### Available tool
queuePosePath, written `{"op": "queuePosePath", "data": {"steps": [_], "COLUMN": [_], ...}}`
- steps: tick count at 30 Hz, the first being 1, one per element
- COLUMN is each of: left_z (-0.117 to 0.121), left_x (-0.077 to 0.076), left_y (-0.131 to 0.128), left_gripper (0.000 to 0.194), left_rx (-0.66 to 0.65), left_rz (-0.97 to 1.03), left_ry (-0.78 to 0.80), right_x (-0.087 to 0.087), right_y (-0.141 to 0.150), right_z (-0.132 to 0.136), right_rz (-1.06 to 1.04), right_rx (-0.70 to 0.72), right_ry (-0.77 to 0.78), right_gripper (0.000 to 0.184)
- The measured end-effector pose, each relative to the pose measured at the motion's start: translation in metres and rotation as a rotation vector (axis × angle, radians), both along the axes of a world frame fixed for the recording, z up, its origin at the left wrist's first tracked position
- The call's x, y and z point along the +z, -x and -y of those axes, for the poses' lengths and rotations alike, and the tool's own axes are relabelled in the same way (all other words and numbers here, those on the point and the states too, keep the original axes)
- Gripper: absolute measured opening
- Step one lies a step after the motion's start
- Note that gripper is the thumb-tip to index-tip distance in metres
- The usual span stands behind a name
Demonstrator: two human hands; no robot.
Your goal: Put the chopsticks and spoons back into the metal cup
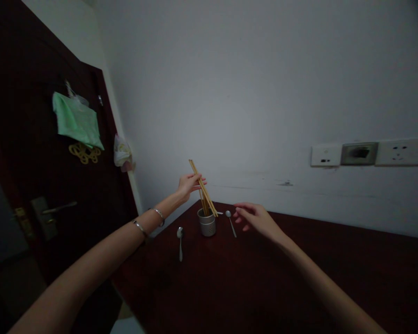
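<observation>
My left hand (189, 184) is pinched on a pair of wooden chopsticks (202, 185), held slanted with their lower ends at the mouth of a small metal cup (207, 225) that holds more chopsticks. My right hand (256, 218) hovers just right of the cup with its fingers loosely apart and nothing in them. A metal spoon (230, 221) lies on the dark red table (264, 287) right by its fingertips. Another spoon (180, 241) lies left of the cup. Two bracelets (149, 221) ring my left wrist.
The table stands in a corner against a white wall with sockets (369, 153) at the right. A dark door (38, 162) with a handle (57, 208) stands at the left, with a green cloth (76, 120) and a small bag (121, 153) hanging there.
</observation>
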State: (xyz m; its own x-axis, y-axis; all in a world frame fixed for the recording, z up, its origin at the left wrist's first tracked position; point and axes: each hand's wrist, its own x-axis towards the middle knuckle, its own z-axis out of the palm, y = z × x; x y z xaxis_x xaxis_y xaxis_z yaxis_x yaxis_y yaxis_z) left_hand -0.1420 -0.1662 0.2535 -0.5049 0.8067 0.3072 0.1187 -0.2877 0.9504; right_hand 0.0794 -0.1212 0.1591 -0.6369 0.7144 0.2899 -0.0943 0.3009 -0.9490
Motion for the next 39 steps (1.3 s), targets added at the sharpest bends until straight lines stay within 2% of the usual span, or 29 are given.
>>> {"op": "queuePosePath", "data": {"steps": [3,5,10,14,17,19,20,23,27,32,36,39], "left_z": [0.021,0.034,0.051,0.049,0.046,0.047,0.050,0.059,0.072,0.077,0.075,0.074], "left_x": [-0.019,-0.035,-0.072,-0.088,-0.094,-0.099,-0.103,-0.121,-0.151,-0.178,-0.194,-0.205], "left_y": [-0.029,-0.042,-0.046,-0.018,0.018,0.048,0.063,0.104,0.143,0.162,0.162,0.161], "left_gripper": [0.013,0.015,0.018,0.019,0.016,0.016,0.018,0.019,0.020,0.023,0.025,0.025], "left_rx": [-0.147,-0.198,-0.237,-0.167,0.014,0.148,0.199,0.237,0.355,0.392,0.425,0.449], "left_rz": [-0.024,-0.016,0.038,0.049,0.037,-0.007,-0.029,-0.113,-0.222,-0.306,-0.309,-0.384], "left_ry": [0.103,0.166,0.231,0.213,0.192,0.235,0.284,0.492,0.656,0.791,0.813,0.818], "right_x": [-0.005,-0.012,-0.033,-0.046,-0.058,-0.067,-0.071,-0.080,-0.086,-0.092,-0.100,-0.105], "right_y": [0.014,0.023,0.041,0.046,0.048,0.047,0.047,0.045,0.043,0.044,0.047,0.048], "right_z": [0.020,0.030,0.044,0.045,0.043,0.041,0.039,0.037,0.039,0.044,0.046,0.047], "right_rz": [-0.007,0.014,0.095,0.188,0.292,0.385,0.433,0.524,0.595,0.607,0.590,0.602], "right_rx": [0.083,0.138,0.207,0.232,0.244,0.252,0.260,0.293,0.358,0.374,0.390,0.412], "right_ry": [0.026,0.012,-0.051,-0.031,-0.052,-0.108,-0.152,-0.358,-0.614,-0.772,-0.779,-0.790], "right_gripper": [0.033,0.033,0.030,0.029,0.028,0.026,0.024,0.020,0.019,0.021,0.023,0.025]}}
